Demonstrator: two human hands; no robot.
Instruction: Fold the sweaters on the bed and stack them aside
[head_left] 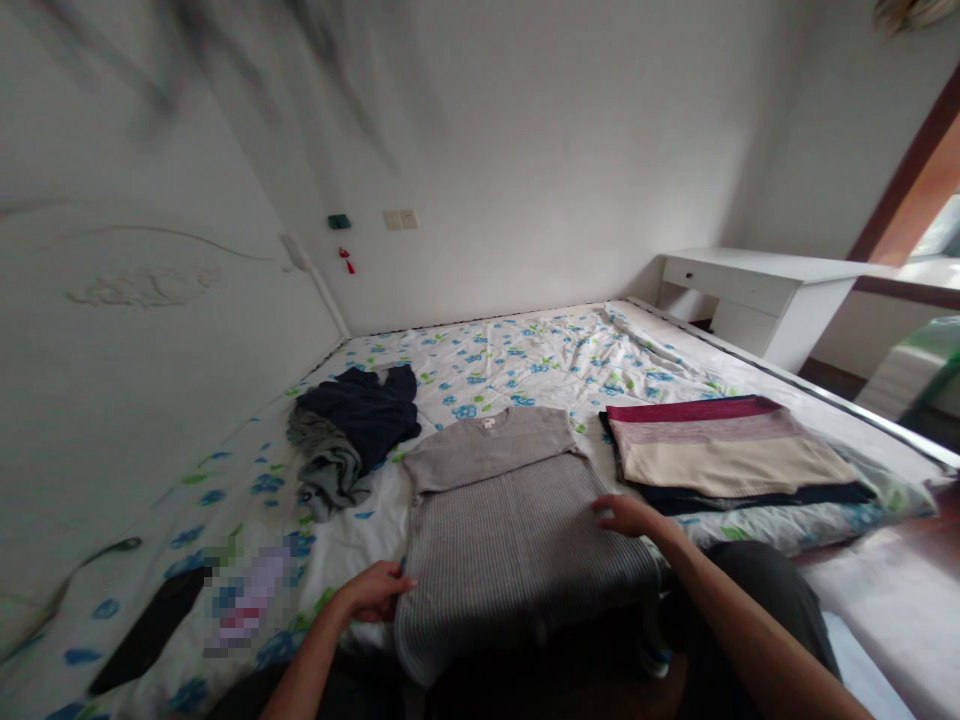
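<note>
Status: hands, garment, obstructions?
Left hand at gray sweater's left edge; right hand at its right edge. Sweater spread flat, lower end overhanging bed. Nothing on it.

Grey sweater (499,510), seemingly finely striped; white sheet (517,365), blue flowers

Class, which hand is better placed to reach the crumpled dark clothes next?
Likely the left hand: it is nearer the crumpled clothes, while the right hand is at the opposite edge of the gray top.
</note>
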